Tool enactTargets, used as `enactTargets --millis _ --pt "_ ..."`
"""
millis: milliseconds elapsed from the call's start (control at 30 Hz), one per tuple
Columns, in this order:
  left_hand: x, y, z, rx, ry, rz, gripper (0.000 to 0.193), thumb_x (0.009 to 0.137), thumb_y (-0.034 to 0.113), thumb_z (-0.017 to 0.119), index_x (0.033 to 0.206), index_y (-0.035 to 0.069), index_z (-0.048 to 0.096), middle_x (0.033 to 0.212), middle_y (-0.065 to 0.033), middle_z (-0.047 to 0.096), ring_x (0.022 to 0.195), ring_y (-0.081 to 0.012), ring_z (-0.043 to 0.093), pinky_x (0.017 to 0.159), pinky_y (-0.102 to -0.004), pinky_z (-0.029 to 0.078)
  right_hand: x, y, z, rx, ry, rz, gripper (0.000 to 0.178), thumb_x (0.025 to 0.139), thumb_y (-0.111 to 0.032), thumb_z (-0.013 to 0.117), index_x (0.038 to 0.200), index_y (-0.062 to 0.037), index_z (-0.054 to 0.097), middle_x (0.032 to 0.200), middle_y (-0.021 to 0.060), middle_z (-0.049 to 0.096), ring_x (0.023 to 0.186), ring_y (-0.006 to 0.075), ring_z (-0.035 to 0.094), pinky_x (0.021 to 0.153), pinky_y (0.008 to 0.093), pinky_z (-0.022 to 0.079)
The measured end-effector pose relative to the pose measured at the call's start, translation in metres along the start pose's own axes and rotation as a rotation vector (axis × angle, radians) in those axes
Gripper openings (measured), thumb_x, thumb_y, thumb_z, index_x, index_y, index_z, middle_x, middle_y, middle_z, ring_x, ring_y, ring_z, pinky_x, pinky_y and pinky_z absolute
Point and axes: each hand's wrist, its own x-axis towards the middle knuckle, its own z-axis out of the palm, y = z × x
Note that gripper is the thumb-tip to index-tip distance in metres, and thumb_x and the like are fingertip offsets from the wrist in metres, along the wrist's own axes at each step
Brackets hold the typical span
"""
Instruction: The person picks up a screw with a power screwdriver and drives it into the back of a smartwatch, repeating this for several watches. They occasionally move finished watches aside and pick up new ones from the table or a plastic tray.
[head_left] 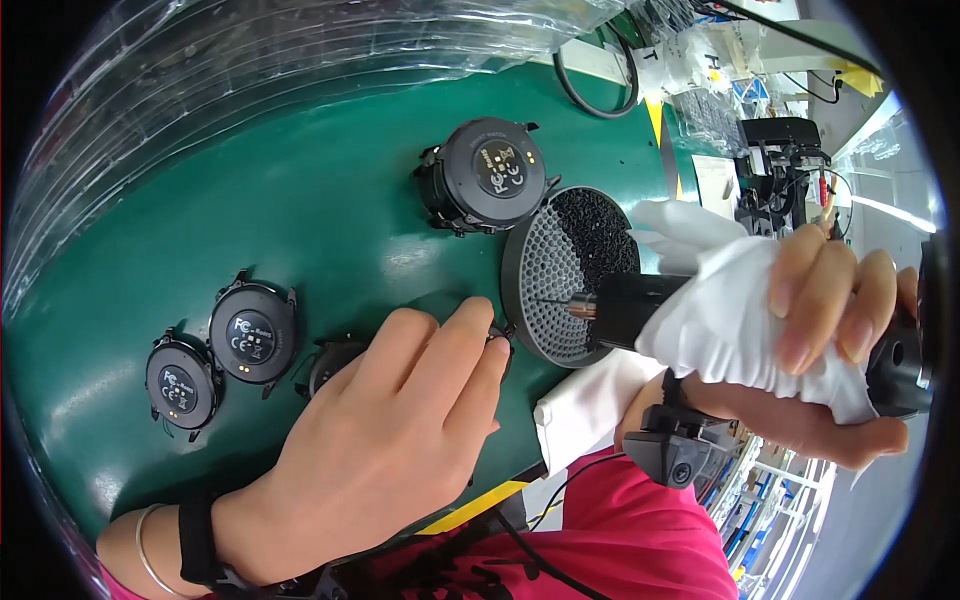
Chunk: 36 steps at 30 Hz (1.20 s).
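Observation:
My left hand [400, 420] lies palm down on the green table [300, 200], fingers covering a black round watch case [330, 362] of which only the left edge shows. My right hand [830, 340] grips a black electric screwdriver [640, 305] wrapped in a white cloth [720, 310]. The screwdriver's metal tip [580, 308] points left over a round black screw tray [565, 270] with a fine grid. Two more black watch cases [253, 333] [181, 383] lie face down to the left of my left hand. A larger-looking one [487, 175] lies farther back.
Clear plastic sheeting [250, 60] covers the far side of the table. A black cable loop [597, 90] lies at the back. A black machine [785, 150] stands at the far right. A yellow stripe [470, 508] marks the table's near edge.

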Motion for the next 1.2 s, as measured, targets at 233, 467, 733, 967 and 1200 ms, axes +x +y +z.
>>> enactTargets --millis 233,467,733,967,1200 --pt "0.001 -0.006 0.006 0.006 0.011 0.040 0.054 0.067 0.009 0.083 0.115 -0.005 0.065 0.127 -0.0168 0.060 0.092 -0.0314 0.055 0.081 -0.0382 0.051 -0.007 -0.001 -0.006 -0.045 -0.037 0.098 0.068 0.085 -0.069 0.063 0.108 -0.0076 0.048 0.086 0.0018 0.058 0.073 0.0125 0.055 0.072 0.0300 0.047" --pt "-0.002 -0.006 0.006 0.029 0.009 0.041 0.054 0.067 0.010 0.083 0.116 -0.005 0.065 0.128 -0.0158 0.061 0.092 -0.0307 0.055 0.081 -0.0372 0.051 -0.007 -0.001 -0.003 -0.087 -0.108 0.199 0.062 0.083 -0.071 0.063 0.098 -0.0133 0.047 0.081 0.0016 0.060 0.080 0.0143 0.055 0.076 0.0318 0.050" --pt "-0.008 -0.007 0.008 0.030 0.025 0.039 0.054 0.066 0.010 0.083 0.116 -0.005 0.066 0.127 -0.0155 0.061 0.092 -0.0305 0.056 0.082 -0.0367 0.051 -0.017 0.011 0.034 0.107 0.081 0.151 0.058 0.082 -0.069 0.065 0.096 -0.0152 0.047 0.080 0.0022 0.062 0.088 0.0157 0.054 0.087 0.0369 0.053" --pt "-0.010 -0.005 0.010 0.076 0.044 0.055 0.053 0.066 0.010 0.082 0.114 -0.005 0.066 0.127 -0.0163 0.062 0.092 -0.0307 0.056 0.081 -0.0366 0.052 -0.018 0.007 0.031 0.178 -0.059 0.174 0.058 0.083 -0.065 0.067 0.098 -0.0133 0.046 0.084 0.0026 0.063 0.091 0.0173 0.055 0.096 0.0385 0.052" --pt "-0.012 -0.004 0.010 0.087 0.040 0.056 0.052 0.065 0.009 0.082 0.113 -0.006 0.067 0.127 -0.0166 0.063 0.092 -0.0307 0.056 0.080 -0.0364 0.052 -0.020 0.007 0.036 0.130 -0.094 0.078 0.056 0.085 -0.060 0.070 0.100 -0.0113 0.046 0.086 0.0022 0.063 0.088 0.0158 0.057 0.093 0.0342 0.050"
